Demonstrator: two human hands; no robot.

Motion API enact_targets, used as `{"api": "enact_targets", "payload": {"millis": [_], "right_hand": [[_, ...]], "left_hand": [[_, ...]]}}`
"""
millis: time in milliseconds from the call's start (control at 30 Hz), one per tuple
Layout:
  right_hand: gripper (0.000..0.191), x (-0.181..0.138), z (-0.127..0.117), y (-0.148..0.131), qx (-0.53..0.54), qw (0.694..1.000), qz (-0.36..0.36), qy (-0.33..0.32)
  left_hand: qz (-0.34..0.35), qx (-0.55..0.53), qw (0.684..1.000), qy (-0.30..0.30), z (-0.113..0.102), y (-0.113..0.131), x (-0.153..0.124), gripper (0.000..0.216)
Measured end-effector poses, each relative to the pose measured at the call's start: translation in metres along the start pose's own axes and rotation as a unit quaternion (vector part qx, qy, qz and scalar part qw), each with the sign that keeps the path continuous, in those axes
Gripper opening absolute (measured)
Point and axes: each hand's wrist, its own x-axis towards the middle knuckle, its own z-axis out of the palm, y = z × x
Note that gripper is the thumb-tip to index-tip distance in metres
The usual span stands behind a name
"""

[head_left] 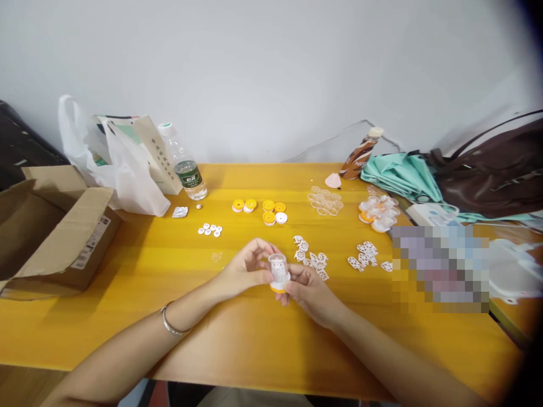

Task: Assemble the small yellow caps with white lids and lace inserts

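Between my two hands is a small clear plastic container (279, 268) with a white and orange base, held upright over the table. My left hand (251, 264) grips its upper left side with thumb and fingers. My right hand (311, 291) holds it low on the right, by the base. Just beyond lie yellow and white round caps (268, 217). White cut-out plastic pieces (313, 260) are scattered to the right of the container, with another group of them (363, 255) farther right. Small white discs (207, 231) rest to the left.
Clear rings (326, 202) and a pile of clear and orange parts (379, 212) lie at the right. A water bottle (189, 175), a plastic bag (127, 169) and a cardboard box (80, 243) stand left. A brown drink bottle (357, 155), green umbrella (403, 174) and dark bag (487, 164) sit back right.
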Motion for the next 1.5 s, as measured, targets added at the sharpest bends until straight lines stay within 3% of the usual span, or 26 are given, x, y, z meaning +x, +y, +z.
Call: {"api": "enact_targets", "payload": {"millis": [133,267,367,433,567,733,833,933,1067,1167,1300,1433,1500], "right_hand": [[0.034,0.001,-0.001,0.002,0.013,1.000,0.004,0.005],[0.032,0.001,-0.002,0.003,0.013,1.000,0.005,0.011],[0.027,0.001,-0.003,0.005,0.014,1.000,0.011,0.004],[0.029,0.001,-0.003,0.006,0.027,1.000,0.012,0.001],[0.032,0.001,-0.002,0.005,0.040,0.999,0.009,0.004],[0.031,0.001,0.000,0.003,0.040,0.999,0.018,0.006],[0.032,0.001,0.001,0.002,0.046,0.999,0.018,0.014],[0.032,0.001,0.001,0.003,0.044,0.999,0.018,0.013],[0.032,0.001,-0.001,0.004,0.043,0.999,0.025,0.005],[0.031,0.002,-0.002,0.004,0.044,0.999,0.021,0.018],[0.031,0.002,-0.001,0.004,0.048,0.998,0.024,0.021],[0.032,0.003,0.000,0.004,0.052,0.998,0.034,0.014],[0.034,0.003,-0.001,0.004,0.053,0.998,0.033,0.014]], "left_hand": [[-0.016,0.061,0.998,0.012,0.001,0.001,-0.001,0.023],[-0.001,0.049,0.999,0.000,0.001,0.001,-0.002,0.037],[0.023,0.036,0.999,0.006,0.003,-0.001,-0.003,0.034],[-0.002,0.041,0.999,-0.003,0.004,-0.002,-0.004,0.029],[-0.019,0.001,1.000,-0.016,0.005,-0.004,-0.004,0.045],[-0.001,0.025,1.000,-0.010,0.004,-0.007,-0.005,0.027],[-0.034,0.035,0.999,-0.017,0.003,-0.009,-0.005,0.035],[0.003,0.030,0.999,0.016,0.004,-0.012,-0.004,0.040],[0.049,0.064,0.996,0.038,0.005,-0.010,-0.003,0.027],[0.016,0.102,0.994,0.034,0.005,-0.008,-0.004,0.026],[0.015,0.049,0.998,0.032,0.006,-0.012,-0.006,0.041],[0.008,0.055,0.998,0.023,0.007,-0.013,-0.007,0.026],[-0.016,0.057,0.998,0.009,0.008,-0.011,-0.008,0.033]]}}
